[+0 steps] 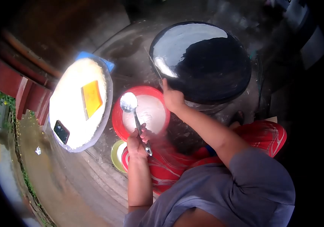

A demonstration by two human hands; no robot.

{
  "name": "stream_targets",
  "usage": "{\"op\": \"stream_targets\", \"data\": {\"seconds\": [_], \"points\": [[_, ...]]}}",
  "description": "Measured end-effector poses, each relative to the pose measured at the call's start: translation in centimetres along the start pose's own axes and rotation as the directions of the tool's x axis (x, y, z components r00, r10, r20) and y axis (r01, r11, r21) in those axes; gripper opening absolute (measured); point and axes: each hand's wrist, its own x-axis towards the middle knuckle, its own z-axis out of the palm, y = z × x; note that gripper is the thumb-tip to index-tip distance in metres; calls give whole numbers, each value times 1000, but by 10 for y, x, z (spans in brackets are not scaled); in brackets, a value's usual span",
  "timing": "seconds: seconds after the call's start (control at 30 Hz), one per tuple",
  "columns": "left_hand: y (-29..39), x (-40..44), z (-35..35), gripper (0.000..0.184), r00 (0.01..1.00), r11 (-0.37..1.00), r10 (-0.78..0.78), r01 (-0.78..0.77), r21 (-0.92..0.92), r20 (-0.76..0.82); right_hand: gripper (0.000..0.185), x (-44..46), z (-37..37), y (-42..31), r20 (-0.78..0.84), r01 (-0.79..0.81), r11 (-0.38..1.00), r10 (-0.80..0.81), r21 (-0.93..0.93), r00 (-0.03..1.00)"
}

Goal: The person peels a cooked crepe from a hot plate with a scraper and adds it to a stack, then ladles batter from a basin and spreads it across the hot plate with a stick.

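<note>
In my left hand (136, 143) is a large metal spoon (129, 102), its fingers wrapped round the handle and its bowl pointing up. The spoon is over a red basin (118, 126) of white batter-like liquid (150, 109). My right hand (173, 99) is closed at the near left edge of a large round black griddle (215, 70) with a glossy surface. A thin stick or blade (153, 62) runs up from its fingertips along the griddle's rim. Most of my right hand's fingers are turned away from view.
To the left is a broad round white stack (65, 98) bearing an orange scraper (92, 99) and a phone (61, 131). A blue item (107, 63) shows behind it. A green bowl (115, 155) sits below the basin. Red patterned cloth (165, 162) covers my legs.
</note>
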Motion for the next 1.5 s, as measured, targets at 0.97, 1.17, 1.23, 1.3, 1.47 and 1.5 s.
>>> {"op": "stream_targets", "data": {"seconds": [0.97, 1.17, 1.23, 1.3, 1.47, 1.5], "points": [[5, -10, -9, 33, 999, 998, -33, 32, 47, 24, 70, -81, -13, -2, 158, -406, 872, 376, 274, 913], [2, -13, -5, 34, 1000, 995, 3, -5, 96, 22, 77, -85, 8, -7, 177, -330, 920, 296, 213, 939], [3, -12, -3, 34, 1000, 997, -17, 17, 69, -3, 77, -79, 5, -2, 137, -314, 930, 291, 194, 947], [6, -13, -8, 34, 1000, 997, -31, 31, 68, -5, 78, -99, -10, 17, 114, -403, 885, 387, 234, 915], [4, -11, -5, 34, 1000, 996, -25, 26, 82, -7, 79, -132, -22, 9, 129, -347, 913, 326, 216, 937], [2, -12, -3, 34, 1000, 996, -25, 25, 85, -11, 76, -124, 3, 12, -18, -188, 967, 194, 169, 981]]}}
